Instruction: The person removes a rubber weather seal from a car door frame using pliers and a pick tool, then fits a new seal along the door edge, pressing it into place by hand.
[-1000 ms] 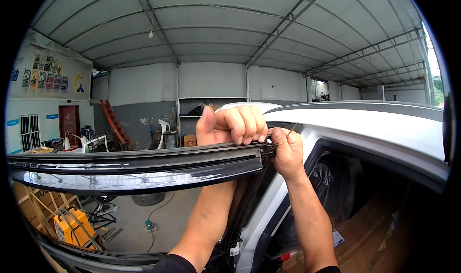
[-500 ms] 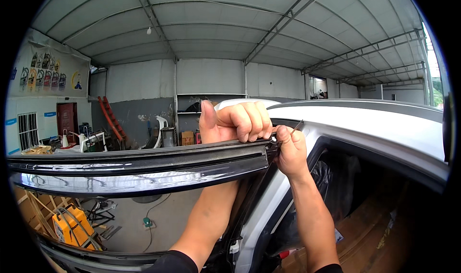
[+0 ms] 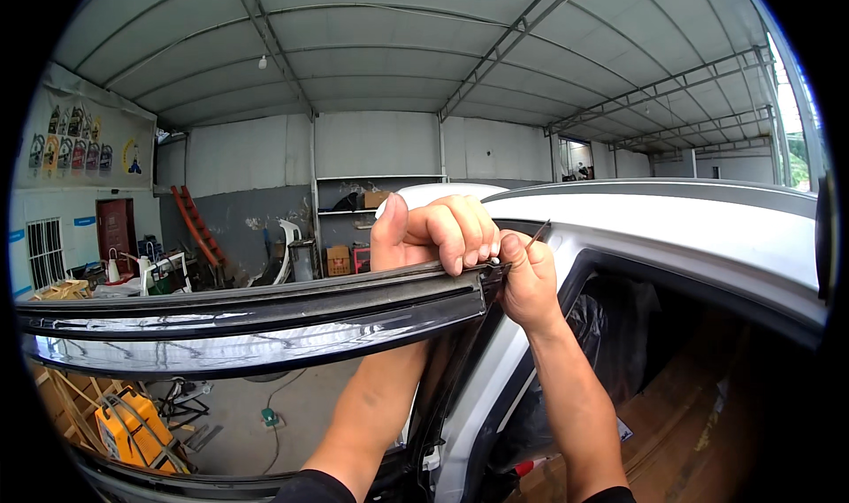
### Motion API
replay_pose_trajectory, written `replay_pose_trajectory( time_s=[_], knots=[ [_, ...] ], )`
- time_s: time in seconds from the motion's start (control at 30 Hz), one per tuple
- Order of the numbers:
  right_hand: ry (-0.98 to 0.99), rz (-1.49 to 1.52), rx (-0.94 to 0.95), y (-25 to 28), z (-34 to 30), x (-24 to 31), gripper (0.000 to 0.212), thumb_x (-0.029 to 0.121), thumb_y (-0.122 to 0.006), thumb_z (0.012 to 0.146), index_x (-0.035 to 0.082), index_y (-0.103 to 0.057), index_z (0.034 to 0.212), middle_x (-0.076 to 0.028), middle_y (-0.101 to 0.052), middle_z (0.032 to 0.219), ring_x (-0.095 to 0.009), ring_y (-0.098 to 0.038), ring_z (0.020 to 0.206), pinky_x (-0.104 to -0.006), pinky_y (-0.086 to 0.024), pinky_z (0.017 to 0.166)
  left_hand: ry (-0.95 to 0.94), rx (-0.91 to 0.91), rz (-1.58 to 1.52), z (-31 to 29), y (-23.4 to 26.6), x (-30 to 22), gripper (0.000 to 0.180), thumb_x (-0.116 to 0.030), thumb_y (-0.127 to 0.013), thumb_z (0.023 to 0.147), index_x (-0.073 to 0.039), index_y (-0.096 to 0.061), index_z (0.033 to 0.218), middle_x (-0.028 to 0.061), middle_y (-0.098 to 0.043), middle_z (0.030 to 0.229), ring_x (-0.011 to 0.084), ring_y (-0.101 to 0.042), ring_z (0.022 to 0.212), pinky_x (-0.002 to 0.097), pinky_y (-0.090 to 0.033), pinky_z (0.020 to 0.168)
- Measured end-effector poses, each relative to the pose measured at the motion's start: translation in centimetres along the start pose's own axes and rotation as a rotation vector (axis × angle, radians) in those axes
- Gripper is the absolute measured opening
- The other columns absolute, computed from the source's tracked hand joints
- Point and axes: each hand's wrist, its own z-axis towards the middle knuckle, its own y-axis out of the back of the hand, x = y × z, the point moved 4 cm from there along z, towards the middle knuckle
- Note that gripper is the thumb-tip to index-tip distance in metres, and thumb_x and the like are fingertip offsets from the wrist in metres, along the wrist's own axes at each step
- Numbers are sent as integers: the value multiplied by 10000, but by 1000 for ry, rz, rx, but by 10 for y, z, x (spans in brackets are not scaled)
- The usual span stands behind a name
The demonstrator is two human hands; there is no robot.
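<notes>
A car door's upper window frame (image 3: 265,313), black with a glossy trim strip, runs across from the left. My left arm passes behind it, and my left hand (image 3: 435,236) curls over its top edge near the right end, thumb up. Right beside those fingertips, my right hand (image 3: 529,277) is closed at the frame's end corner. A thin brownish rod (image 3: 539,231) sticks up from between its thumb and fingers; its other end is hidden. A tiny white piece (image 3: 495,261) shows between the two hands at the corner.
The white car body (image 3: 663,220) with its open doorway stands to the right. Inside lies a brown floor (image 3: 663,432), beside black plastic sheeting (image 3: 588,335). Beyond the door are a yellow machine (image 3: 137,428), a red ladder (image 3: 203,229) and shelving (image 3: 354,184).
The whole view has shifted slightly. My left fingertips have come down a little at the frame's end, and my right hand has turned slightly, still holding the thin rod.
</notes>
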Motion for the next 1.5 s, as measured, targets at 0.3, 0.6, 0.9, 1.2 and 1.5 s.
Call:
replay_pose_trajectory(
  time_s=[0.3,0.6,0.9,1.2,1.5],
  knots=[
    [81,-24,11,-6,7,13,385,291,-507,1019,38,-556,733,72,-464,640,-31,-377,600,-214,-308,519,2,-61,-73,9,0,4,624,-312,-191,1029,-65,-440,513,99,-466,560,215,-460,613,346,-443,653],
    [-90,139,-14,0,-2,2,398,367,-496,1011,45,-588,795,38,-513,618,-33,-418,494,-190,-328,445,72,-57,-206,8,3,16,630,-307,-185,1042,-77,-485,538,61,-473,585,214,-475,643,367,-457,668],
    [-147,118,5,-3,-15,15,438,384,-417,1029,2,-630,1011,-46,-615,765,-61,-468,505,-204,-362,441,120,-170,34,-45,18,-9,384,-291,-427,1001,39,-623,1019,192,-630,1067,360,-596,1105,508,-467,990],
    [35,-556,-445,-18,-30,5,360,263,-392,1030,-2,-635,1014,-101,-645,948,-211,-591,906,-342,-462,849,398,-580,1461,-209,-25,-114,139,-140,-623,866,-39,-679,943,66,-681,903,246,-637,793,338,-457,839],
    [-138,157,-600,15,-36,-27,565,441,-457,1006,-81,-562,1196,-151,-626,1120,-223,-614,968,-314,-487,885,736,-269,2782,-344,-54,-307,109,-208,-661,761,-105,-665,797,33,-635,763,242,-611,720,448,-439,899]
  ],
)
